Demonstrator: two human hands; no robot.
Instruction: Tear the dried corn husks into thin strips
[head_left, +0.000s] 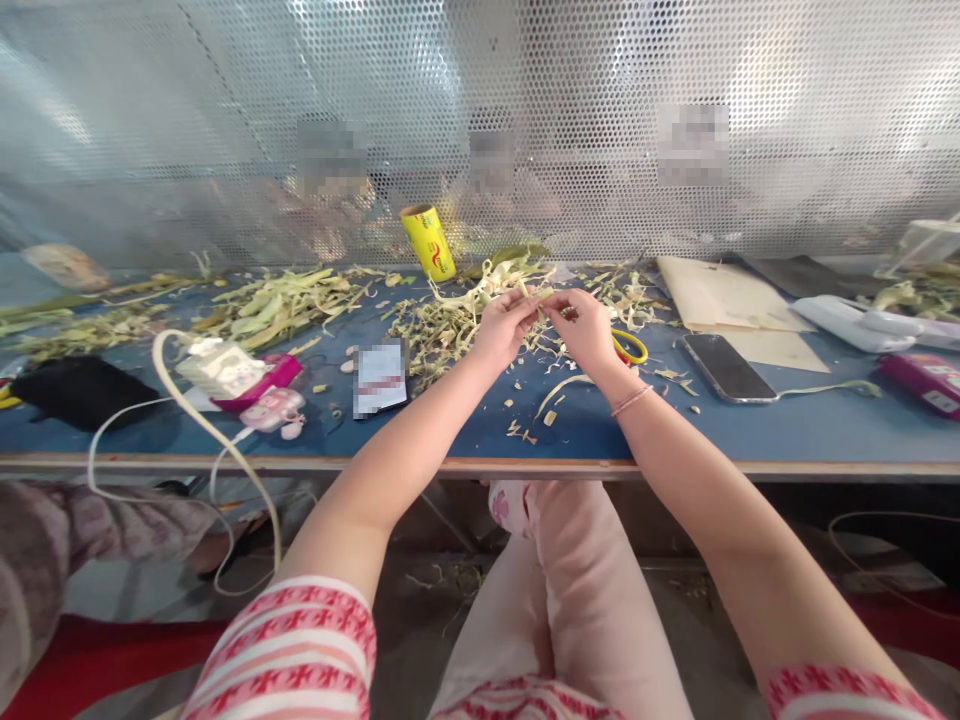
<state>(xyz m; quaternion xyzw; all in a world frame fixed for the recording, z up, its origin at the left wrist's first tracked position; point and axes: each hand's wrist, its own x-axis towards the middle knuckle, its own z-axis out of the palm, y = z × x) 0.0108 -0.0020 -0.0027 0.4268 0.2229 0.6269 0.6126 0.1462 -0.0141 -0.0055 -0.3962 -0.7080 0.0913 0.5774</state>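
My left hand [507, 322] and my right hand [583, 325] meet over the blue table, fingertips almost touching. Between them is a small piece of pale green plant strip [545, 297], pinched by both hands. Its exact shape is partly hidden by my fingers. Under and behind my hands spreads a heap of dried, shredded plant bits [442, 335], with longer pale strips [502, 275] on top. Yellow-handled scissors [631, 347] lie just right of my right wrist, their blades hidden.
A yellow tube [429, 243] leans near the perforated metal screen [570, 120]. A phone [727, 367] and brown paper sheets [731, 295] lie to the right. On the left are a black pouch [86, 390], a corded pink-and-white device [232, 372] and a strip pile [292, 302]. Another person's leg [142, 520] shows lower left.
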